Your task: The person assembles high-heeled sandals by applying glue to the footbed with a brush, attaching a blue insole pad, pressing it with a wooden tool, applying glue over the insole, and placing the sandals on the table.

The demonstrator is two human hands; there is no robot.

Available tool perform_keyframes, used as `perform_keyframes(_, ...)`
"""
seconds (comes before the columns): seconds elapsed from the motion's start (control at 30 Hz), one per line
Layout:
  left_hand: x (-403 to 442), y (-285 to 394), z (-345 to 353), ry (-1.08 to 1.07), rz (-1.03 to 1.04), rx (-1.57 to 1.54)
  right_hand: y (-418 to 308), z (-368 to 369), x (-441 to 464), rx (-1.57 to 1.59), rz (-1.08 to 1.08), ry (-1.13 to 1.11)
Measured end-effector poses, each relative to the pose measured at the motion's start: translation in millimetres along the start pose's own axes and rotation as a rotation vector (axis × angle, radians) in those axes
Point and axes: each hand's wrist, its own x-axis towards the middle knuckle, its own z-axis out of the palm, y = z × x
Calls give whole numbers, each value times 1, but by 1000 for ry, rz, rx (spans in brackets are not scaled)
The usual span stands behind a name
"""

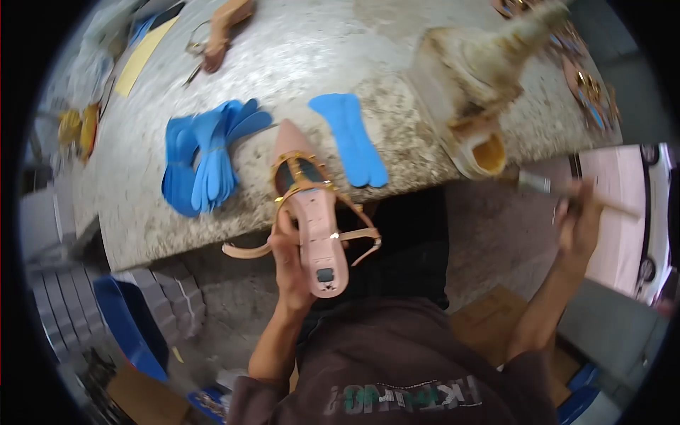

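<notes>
My left hand (289, 265) is closed around a pink pointed shoe (316, 219) with tan straps and gold studs, its toe toward the table and its heel end near my body. My right hand (579, 223) grips a brush (535, 181) with a light wooden handle, bristle end pointing left, near the glue container (489, 152). That container's opening shows yellowish glue. Blue insole pieces (350, 138) lie flat right of the shoe's toe. Bundled blue insoles (212, 152) sit to its left.
The stained worktable (397, 35) spans the top. On it are a brown shoe form (222, 35), a yellow strip (145, 57) and strappy items (591, 88) at the right. Below left stands a blue bin (131, 326); cardboard (489, 319) lies below right.
</notes>
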Motion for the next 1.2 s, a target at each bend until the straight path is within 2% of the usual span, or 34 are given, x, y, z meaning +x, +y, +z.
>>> perform_keyframes(0.07, 11, 8, 20, 118, 36, -84, 5, 9, -44, 607, -69, -531)
perform_keyframes(0.1, 9, 11, 24, 170, -8, -107, -4, 35, -72, 396, -362, -545)
perform_keyframes(0.13, 8, 17, 25, 97, -26, -99, -17, 68, -99, 187, -666, -548)
perform_keyframes(0.17, 13, 14, 24, 115, 13, -124, -17, 92, -113, 200, -650, -552)
perform_keyframes(0.27, 15, 10, 24, 121, 12, -155, -14, 156, -138, -296, -883, -627)
perform_keyframes(0.33, 14, 18, 33, 257, -55, -360, 1, 200, -148, -273, -701, -471)
perform_keyframes(0.4, 14, 16, 28, 243, -54, -379, 15, 235, -148, -307, -446, -395)
perform_keyframes(0.47, 12, 16, 21, 159, -56, -240, 52, 266, -121, -260, -797, -350)
perform_keyframes(0.5, 12, 12, 21, 164, -28, -278, 57, 266, -118, -157, -739, -406)
perform_keyframes(0.53, 12, 12, 19, 172, -35, -279, 56, 264, -121, -161, -729, -410)
perform_keyframes(0.6, 13, 15, 19, 177, -26, -194, 50, 260, -128, -161, -566, -410)
perform_keyframes(0.7, 12, 8, 17, 198, -23, -328, 54, 261, -123, -139, -631, -442)
perform_keyframes(0.77, 11, 9, 14, 183, -71, -286, 52, 260, -122, -152, -656, -475)
perform_keyframes(0.83, 11, 9, 10, 168, -114, -245, 48, 258, -123, -123, -530, -479)
perform_keyframes(0.9, 12, 5, 5, 180, -84, -97, 47, 257, -124, -118, -520, -491)
perform_keyframes(1.03, 8, 5, 2, 153, -131, -119, 45, 253, -123, -99, -472, -511)
perform_keyframes(1.13, 9, 4, 4, 246, -119, -178, 39, 248, -125, -132, -471, -500)
perform_keyframes(1.2, 8, 6, -2, 104, -94, -132, 36, 244, -127, -134, -451, -500)
